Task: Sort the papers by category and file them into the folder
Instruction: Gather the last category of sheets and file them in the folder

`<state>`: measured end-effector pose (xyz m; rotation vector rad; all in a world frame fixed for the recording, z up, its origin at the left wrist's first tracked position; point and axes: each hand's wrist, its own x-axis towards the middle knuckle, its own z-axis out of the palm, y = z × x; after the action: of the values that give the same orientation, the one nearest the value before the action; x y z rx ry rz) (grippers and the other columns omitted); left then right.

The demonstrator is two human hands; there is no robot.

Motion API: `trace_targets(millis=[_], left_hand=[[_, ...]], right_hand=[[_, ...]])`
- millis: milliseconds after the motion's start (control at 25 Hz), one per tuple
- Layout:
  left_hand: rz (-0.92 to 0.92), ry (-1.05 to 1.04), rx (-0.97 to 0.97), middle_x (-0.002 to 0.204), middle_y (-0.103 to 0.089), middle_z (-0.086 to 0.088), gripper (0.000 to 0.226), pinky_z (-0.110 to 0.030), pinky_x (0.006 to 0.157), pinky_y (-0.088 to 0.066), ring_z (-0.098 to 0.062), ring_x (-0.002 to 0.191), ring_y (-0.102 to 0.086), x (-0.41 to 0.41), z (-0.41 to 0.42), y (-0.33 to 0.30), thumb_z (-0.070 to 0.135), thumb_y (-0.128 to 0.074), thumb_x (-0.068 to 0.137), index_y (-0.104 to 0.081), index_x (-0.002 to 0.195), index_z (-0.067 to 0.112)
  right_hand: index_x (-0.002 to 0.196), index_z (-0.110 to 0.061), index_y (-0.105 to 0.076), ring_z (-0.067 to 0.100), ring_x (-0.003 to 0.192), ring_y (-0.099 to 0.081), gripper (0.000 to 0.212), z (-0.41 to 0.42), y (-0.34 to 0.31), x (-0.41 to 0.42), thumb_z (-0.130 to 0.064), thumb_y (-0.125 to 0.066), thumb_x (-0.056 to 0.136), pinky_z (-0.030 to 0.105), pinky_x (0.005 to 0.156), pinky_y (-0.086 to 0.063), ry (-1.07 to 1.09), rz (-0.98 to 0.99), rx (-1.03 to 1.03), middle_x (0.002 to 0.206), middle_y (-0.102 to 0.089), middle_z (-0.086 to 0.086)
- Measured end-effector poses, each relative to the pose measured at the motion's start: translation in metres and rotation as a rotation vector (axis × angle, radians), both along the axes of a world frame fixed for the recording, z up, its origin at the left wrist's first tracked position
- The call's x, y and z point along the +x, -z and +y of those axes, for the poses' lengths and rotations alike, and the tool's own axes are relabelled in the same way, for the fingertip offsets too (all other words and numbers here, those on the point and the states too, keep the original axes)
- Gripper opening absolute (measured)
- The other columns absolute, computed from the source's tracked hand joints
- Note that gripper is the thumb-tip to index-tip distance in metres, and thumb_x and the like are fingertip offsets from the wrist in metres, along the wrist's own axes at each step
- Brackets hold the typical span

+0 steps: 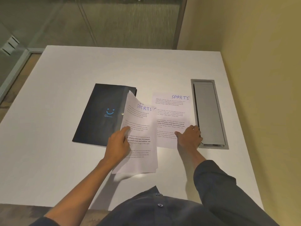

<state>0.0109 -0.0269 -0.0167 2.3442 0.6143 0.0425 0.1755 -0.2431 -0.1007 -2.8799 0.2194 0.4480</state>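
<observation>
A black folder (101,111) with a blue smiley print lies shut on the white table (65,82), left of centre. My left hand (118,144) grips a small stack of printed papers (141,128) marked "SPORTS" in blue ink; the stack is lifted and tilted, its top corner over the folder's right edge. A single sheet (172,111), also marked "SPORTS", lies flat to the right. My right hand (189,136) rests flat on that sheet's lower right part, fingers spread.
A grey recessed cable hatch (210,111) sits in the table just right of the flat sheet, touching my right hand's fingers. A yellow wall (260,62) runs along the table's right side. Glass panels stand beyond the far edge.
</observation>
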Motion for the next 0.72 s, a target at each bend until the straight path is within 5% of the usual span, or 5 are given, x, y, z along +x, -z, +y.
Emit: trace_targets(millis=[160, 280, 360, 600, 720], left_hand=[[0.103, 0.109, 0.240, 0.117, -0.060, -0.010, 0.046, -0.046, 0.071, -0.056, -0.036, 0.085, -0.062, 0.006, 0.000, -0.006, 0.002, -0.050, 0.084, -0.049, 0.127, 0.017], [0.148, 0.146, 0.278, 0.124, -0.057, -0.009, 0.044, -0.044, 0.071, -0.056, -0.032, 0.085, -0.063, 0.008, -0.008, -0.015, 0.009, -0.050, 0.089, -0.045, 0.132, 0.016], [0.119, 0.131, 0.275, 0.126, -0.056, -0.009, 0.046, -0.043, 0.073, -0.055, -0.033, 0.086, -0.063, 0.008, -0.009, -0.017, 0.007, -0.050, 0.088, -0.046, 0.133, 0.015], [-0.132, -0.026, 0.025, 0.129, -0.060, -0.008, 0.034, -0.038, 0.084, -0.057, -0.027, 0.099, -0.065, 0.000, -0.010, -0.020, 0.006, -0.054, 0.092, -0.058, 0.126, 0.010], [-0.261, -0.069, -0.080, 0.126, -0.062, -0.008, 0.030, -0.026, 0.088, -0.054, -0.019, 0.101, -0.063, 0.001, -0.014, -0.029, 0.003, -0.051, 0.093, -0.063, 0.120, 0.006]], right_hand=[[0.122, -0.011, -0.050, 0.029, 0.116, -0.052, 0.056, -0.009, 0.002, 0.000, -0.033, -0.078, 0.078, 0.040, 0.092, -0.046, 0.086, -0.029, 0.229, 0.126, -0.050, 0.008], [0.106, -0.016, -0.047, 0.031, 0.095, -0.065, 0.037, -0.015, 0.002, -0.007, -0.003, -0.067, 0.078, 0.025, 0.063, -0.046, 0.304, -0.020, 0.725, 0.099, -0.061, 0.004], [0.112, -0.016, -0.048, 0.031, 0.093, -0.065, 0.039, -0.018, -0.004, -0.011, 0.001, -0.066, 0.081, 0.022, 0.061, -0.046, 0.376, -0.035, 0.902, 0.098, -0.061, 0.005], [0.128, -0.010, -0.055, 0.023, 0.103, -0.063, 0.037, -0.046, -0.094, -0.009, 0.001, -0.058, 0.092, 0.007, 0.065, -0.050, 0.042, -0.220, 0.995, 0.112, -0.064, 0.004], [0.121, -0.017, -0.062, 0.016, 0.097, -0.067, 0.033, -0.063, -0.150, -0.004, -0.001, -0.058, 0.092, 0.019, 0.073, -0.056, -0.095, -0.227, 1.070, 0.114, -0.069, -0.003]])
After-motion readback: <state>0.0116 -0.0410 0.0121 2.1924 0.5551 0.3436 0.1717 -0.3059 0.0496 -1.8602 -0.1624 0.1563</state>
